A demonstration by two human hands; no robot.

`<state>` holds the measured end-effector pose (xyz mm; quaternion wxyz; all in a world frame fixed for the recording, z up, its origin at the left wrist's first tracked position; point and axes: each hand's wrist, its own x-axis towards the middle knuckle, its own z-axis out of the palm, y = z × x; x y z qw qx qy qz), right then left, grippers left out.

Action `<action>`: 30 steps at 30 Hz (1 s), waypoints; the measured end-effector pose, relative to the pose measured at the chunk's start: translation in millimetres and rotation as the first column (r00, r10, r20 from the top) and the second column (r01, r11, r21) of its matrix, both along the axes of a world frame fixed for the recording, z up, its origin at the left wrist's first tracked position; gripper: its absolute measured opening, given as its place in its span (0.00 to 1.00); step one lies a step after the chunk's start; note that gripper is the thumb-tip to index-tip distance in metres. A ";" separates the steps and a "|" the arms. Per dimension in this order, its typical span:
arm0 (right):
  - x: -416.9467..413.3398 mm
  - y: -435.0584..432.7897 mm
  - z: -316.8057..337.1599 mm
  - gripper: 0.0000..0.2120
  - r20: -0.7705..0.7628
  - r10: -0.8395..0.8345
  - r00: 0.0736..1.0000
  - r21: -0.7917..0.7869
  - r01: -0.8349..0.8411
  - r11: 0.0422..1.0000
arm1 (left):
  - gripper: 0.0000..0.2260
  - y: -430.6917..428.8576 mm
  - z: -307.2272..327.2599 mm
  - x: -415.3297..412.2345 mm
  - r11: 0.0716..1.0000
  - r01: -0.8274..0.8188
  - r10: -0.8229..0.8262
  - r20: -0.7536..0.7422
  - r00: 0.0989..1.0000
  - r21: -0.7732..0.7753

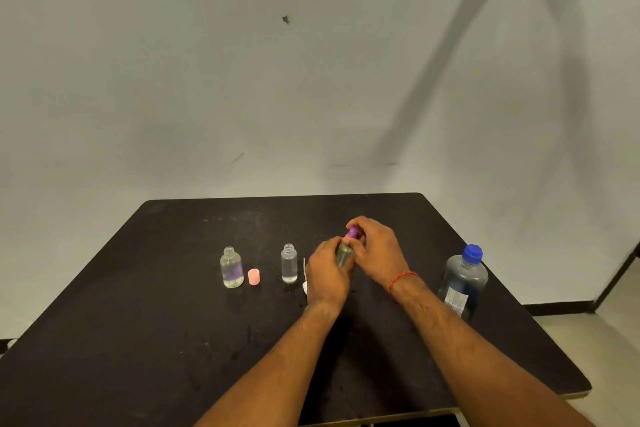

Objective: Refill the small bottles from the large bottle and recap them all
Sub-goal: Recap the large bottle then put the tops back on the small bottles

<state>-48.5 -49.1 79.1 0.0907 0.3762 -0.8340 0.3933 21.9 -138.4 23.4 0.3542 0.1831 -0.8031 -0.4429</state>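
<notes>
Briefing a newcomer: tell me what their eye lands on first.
At centre, the left hand grips a small bottle while the right hand curls over its purple cap. Left of them, a pink cap sits between the leftmost bottle and the middle bottle, both uncapped; the blue-capped large bottle stands far right.

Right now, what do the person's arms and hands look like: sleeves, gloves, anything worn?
Both forearms are bare, with no sleeves in view and no gloves. The right hand has a thin red thread band round its wrist. The left hand shows no ring, watch or band.
</notes>
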 end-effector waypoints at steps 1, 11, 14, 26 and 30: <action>0.1 0.1 0.5 0.09 -0.007 -0.004 1.000 0.009 0.004 1.000 | 0.09 0.0 0.2 0.0 1.000 0.000 0.000 0.002 1.000 0.003; -1.6 0.0 -6.1 0.20 0.113 0.029 0.993 -0.049 -0.023 0.999 | 0.08 -2.1 1.5 -1.3 1.000 -0.015 0.015 0.006 1.000 -0.009; -3.9 -0.8 -6.4 0.13 0.084 0.013 0.996 -0.057 -0.008 0.998 | 0.09 -0.7 1.7 -1.2 1.000 -0.019 0.019 0.009 1.000 -0.016; -6.4 -2.4 -8.0 0.14 0.126 0.019 0.992 -0.099 -0.007 0.995 | 0.07 -2.4 2.4 -2.0 1.000 -0.006 0.006 0.005 1.000 -0.007; -6.1 -1.7 -8.3 0.16 0.175 0.043 0.984 -0.152 -0.016 0.988 | 0.06 -2.3 5.1 -1.9 1.000 -0.018 0.018 0.000 1.000 0.000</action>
